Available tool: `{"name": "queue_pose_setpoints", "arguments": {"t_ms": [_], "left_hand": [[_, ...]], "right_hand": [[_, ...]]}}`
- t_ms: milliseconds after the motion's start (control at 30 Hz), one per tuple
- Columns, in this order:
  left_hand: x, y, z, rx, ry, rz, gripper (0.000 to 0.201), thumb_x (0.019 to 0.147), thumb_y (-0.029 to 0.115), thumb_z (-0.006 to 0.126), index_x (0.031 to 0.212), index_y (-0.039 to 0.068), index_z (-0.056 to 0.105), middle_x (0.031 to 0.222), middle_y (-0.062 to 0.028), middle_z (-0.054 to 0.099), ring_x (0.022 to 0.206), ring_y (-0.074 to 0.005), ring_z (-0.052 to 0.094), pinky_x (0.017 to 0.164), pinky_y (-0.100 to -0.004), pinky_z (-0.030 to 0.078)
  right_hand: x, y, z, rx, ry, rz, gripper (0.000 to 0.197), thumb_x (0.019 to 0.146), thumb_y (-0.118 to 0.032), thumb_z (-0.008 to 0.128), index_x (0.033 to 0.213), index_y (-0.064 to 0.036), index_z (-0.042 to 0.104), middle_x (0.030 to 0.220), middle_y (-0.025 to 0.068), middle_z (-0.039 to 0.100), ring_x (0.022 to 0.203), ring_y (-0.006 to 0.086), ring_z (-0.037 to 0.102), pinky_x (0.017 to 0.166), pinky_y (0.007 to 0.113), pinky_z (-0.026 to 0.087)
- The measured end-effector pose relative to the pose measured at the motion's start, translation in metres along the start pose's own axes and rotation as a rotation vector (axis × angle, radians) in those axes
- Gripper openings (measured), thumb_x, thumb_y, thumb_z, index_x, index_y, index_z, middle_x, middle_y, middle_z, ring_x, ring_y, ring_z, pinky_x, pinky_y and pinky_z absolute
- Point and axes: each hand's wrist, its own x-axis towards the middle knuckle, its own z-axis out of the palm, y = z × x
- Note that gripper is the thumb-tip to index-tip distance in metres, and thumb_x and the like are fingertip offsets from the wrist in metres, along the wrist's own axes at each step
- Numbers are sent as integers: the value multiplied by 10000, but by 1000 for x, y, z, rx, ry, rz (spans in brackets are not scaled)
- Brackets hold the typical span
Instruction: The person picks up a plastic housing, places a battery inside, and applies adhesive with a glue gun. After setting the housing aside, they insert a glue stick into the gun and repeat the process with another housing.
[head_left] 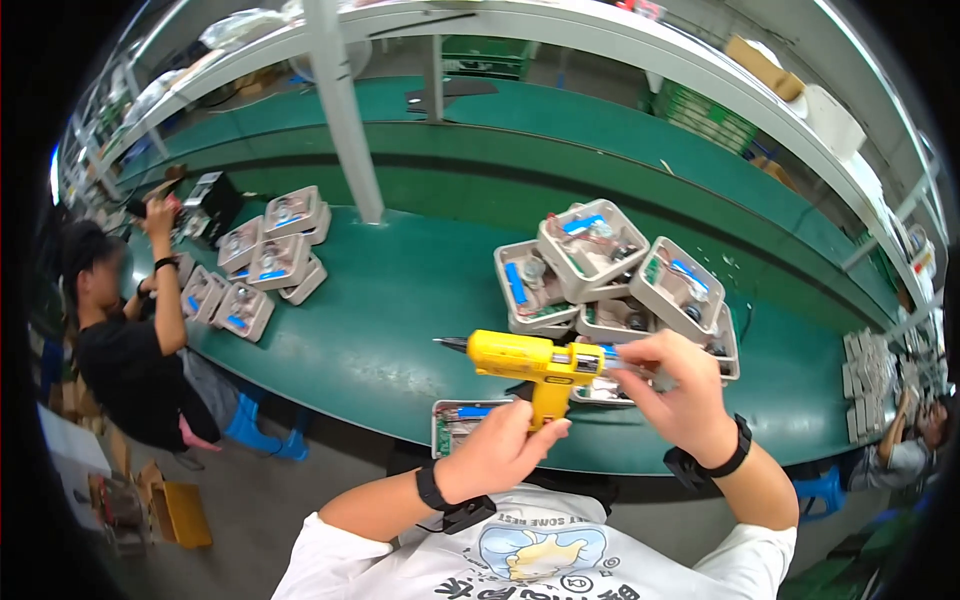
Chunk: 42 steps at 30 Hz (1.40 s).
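Note:
A yellow hot glue gun [510, 354] is held up over the near edge of the bench, its dark nozzle toward the left. My left hand [500, 448] is wrapped round its handle. At the gun's rear end my right hand [680, 390] is closed, thumb and fingers pinching what looks like a translucent glue stick [632, 370]. Below the gun, at the bench edge, lies a light plastic housing [436, 428] with a blue cell and circuit board inside, partly covered by my left hand. Behind my right hand is a pile of similar open housings [655, 300].
More housings [280, 262] are stacked on the green bench [400, 300] at the left, beside a seated person [140, 350]. A white post [345, 120] rises from the bench to a shelf. Another person [905, 440] sits at the far right near grey parts [862, 390].

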Motion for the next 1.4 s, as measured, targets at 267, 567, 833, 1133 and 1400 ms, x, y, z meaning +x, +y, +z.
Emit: {"name": "queue_pose_setpoints", "arguments": {"t_ms": [267,567,833,1133,1400], "left_hand": [[0,1,-9,196,-67,-37,239,1152,176,659,1213,-55,667,1001,-104,806,743,-169,744,702,-328,593],[-1,6,-6,-4,11,-77,220,1168,162,627,1244,-44,625,1032,-98,797,745,-145,724,692,-316,579],[0,7,-11,-28,-53,-91,217,1176,156,609,1265,-42,603,1037,-90,783,751,-133,720,703,-298,577],[-3,-12,-8,-376,23,-103,249,1194,171,579,1360,-10,540,1108,-126,736,792,-161,720,730,-316,594],[3,-15,-1,-479,141,-130,260,1208,168,552,1402,1,508,1178,-162,717,859,-193,733,775,-346,618]], "right_hand": [[6,19,-2,-13,-210,-178,271,904,-7,886,1161,-22,799,979,117,763,861,268,751,707,377,599],[-2,7,-7,62,-132,51,244,927,-8,860,1159,-16,785,982,119,757,862,297,746,727,391,599],[-7,19,-12,-68,-141,-83,233,918,14,844,1138,-36,786,987,102,754,888,300,735,751,397,587],[-3,-10,-27,-168,51,-278,298,864,29,846,1146,-62,817,1022,62,776,894,284,725,793,440,570],[-14,-63,-29,-164,281,-539,178,885,-44,827,1061,-74,831,1028,30,796,897,219,734,792,374,589]]}}
